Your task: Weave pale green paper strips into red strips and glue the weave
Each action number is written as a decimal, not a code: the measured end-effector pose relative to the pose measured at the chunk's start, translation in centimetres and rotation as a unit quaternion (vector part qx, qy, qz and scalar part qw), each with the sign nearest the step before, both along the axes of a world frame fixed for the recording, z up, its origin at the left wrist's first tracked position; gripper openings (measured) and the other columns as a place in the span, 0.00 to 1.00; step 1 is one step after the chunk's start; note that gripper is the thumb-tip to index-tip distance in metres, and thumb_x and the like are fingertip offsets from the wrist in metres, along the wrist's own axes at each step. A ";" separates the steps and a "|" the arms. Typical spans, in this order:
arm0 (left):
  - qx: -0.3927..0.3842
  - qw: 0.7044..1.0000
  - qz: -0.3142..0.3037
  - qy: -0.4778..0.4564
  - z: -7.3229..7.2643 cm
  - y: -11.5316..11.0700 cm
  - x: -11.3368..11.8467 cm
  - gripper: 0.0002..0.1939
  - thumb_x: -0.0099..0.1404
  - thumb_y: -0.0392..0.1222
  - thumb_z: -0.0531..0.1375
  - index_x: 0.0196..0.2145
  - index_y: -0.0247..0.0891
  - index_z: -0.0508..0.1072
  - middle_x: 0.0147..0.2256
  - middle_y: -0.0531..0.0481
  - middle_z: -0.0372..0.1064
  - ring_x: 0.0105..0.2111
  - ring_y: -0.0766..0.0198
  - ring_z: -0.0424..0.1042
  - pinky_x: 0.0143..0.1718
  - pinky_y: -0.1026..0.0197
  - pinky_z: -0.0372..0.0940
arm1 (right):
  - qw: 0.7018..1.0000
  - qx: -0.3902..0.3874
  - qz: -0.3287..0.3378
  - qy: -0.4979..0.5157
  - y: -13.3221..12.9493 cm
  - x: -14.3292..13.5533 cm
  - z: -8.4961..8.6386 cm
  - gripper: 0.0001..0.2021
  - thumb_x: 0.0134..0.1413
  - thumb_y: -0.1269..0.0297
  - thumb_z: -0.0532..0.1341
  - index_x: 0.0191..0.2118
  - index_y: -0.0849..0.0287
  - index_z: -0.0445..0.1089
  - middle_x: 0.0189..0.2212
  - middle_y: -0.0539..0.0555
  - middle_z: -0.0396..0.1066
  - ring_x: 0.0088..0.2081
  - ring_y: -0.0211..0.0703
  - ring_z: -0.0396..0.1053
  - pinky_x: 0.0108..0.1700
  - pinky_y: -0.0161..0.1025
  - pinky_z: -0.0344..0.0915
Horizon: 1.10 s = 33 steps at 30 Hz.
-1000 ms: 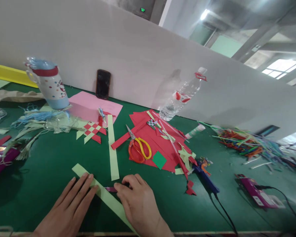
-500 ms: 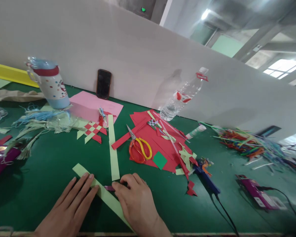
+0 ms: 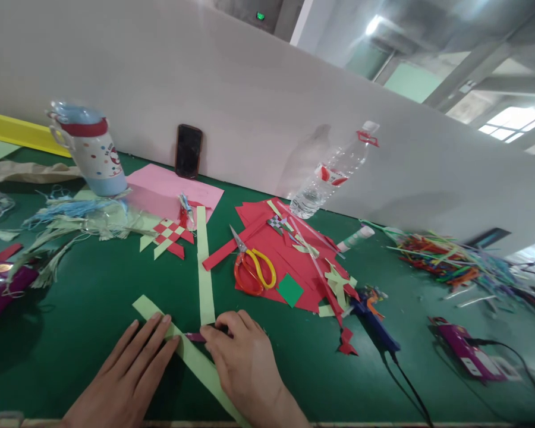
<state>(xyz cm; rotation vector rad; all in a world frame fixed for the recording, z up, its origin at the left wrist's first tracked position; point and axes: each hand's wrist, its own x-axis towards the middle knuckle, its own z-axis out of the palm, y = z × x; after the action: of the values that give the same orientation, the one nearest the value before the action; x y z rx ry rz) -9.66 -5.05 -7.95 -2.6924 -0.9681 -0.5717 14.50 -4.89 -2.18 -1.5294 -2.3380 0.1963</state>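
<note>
My left hand [image 3: 131, 362] lies with fingers stretched out, its fingertips pressing on a slanting pale green paper strip [image 3: 200, 365]. My right hand [image 3: 247, 362] is closed, thumb and fingers pinched on a narrow purple piece [image 3: 194, 337] that pokes out toward the strip; its kind is mostly hidden. Part of the strip's lower end passes beside my right hand. Just above that hand, a second pale green strip [image 3: 204, 267] runs upright, with a red strip [image 3: 232, 246] lying across it. Scissors [image 3: 254, 267] with red and yellow handles lie to its right.
Red paper sheets [image 3: 285, 261] lie behind the scissors, below a tilted plastic bottle [image 3: 330, 175]. A blue glue gun [image 3: 377, 324] with a cord is at right. A red-and-green woven piece [image 3: 168, 235], a phone [image 3: 189, 151] and a cup [image 3: 93, 154] stand or lie at left.
The purple tip has shifted slightly left, nearer the slanting strip, and my right hand has moved a little with it. My left hand stays on the strip.
</note>
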 end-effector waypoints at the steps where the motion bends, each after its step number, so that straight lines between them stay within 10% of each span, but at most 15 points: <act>1: 0.000 1.000 0.001 0.002 0.0 -0.1 -0.1 0.47 0.58 0.71 0.55 0.64 0.34 0.61 0.64 0.37 0.61 0.67 0.44 0.51 0.69 0.46 0.37 | 1.000 -0.003 -0.002 0.000 0.0 0.0 0.1 0.10 0.61 0.69 0.59 0.45 0.48 0.72 0.37 0.51 0.71 0.35 0.44 0.65 0.35 0.38 0.59; 9: -0.007 1.000 -0.016 0.013 0.2 0.0 -0.3 0.44 0.61 0.69 0.54 0.66 0.37 0.59 0.63 0.41 0.64 0.64 0.48 0.58 0.69 0.46 0.33 | 1.000 -0.014 0.000 0.002 -0.5 0.6 0.4 0.10 0.60 0.70 0.61 0.45 0.49 0.73 0.37 0.50 0.71 0.36 0.43 0.66 0.36 0.38 0.61; 16: -0.045 0.999 0.019 -0.016 0.5 -1.1 1.0 0.41 0.55 0.68 0.61 0.64 0.60 0.59 0.64 0.40 0.61 0.66 0.43 0.55 0.65 0.37 0.43 | 1.000 -0.022 -0.003 0.005 -0.9 0.7 0.4 0.11 0.61 0.68 0.59 0.47 0.49 0.72 0.38 0.51 0.71 0.37 0.44 0.66 0.36 0.39 0.60; 33: -0.060 0.998 0.028 -0.011 0.9 -1.4 1.0 0.38 0.54 0.71 0.60 0.61 0.62 0.65 0.63 0.43 0.64 0.64 0.42 0.58 0.65 0.35 0.44 | 1.000 -0.018 0.000 0.007 -0.5 0.3 0.1 0.10 0.62 0.68 0.58 0.46 0.49 0.72 0.38 0.51 0.71 0.37 0.45 0.65 0.36 0.39 0.60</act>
<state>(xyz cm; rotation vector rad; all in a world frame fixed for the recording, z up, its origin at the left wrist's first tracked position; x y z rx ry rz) -8.65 -6.41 -7.03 -2.7589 -1.1140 -0.5484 14.84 -5.40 -2.08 -1.5387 -2.3356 0.2507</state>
